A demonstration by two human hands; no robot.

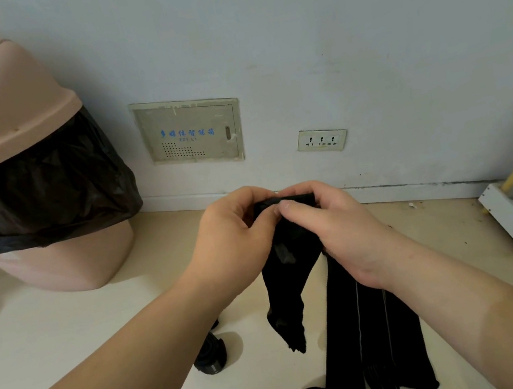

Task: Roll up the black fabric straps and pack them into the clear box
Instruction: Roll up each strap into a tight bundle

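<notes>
Left hand (pixel 231 233) and right hand (pixel 333 228) pinch the rolled top of a limp, sheer black fabric strap (pixel 285 295); ribbed black straps (pixel 355 355) at five o'clock.

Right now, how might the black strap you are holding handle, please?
Probably floppy: the black strap hangs limp from the left hand and right hand. Likely light: a mere pinch carries it. Ragged lower end might snag.
</notes>
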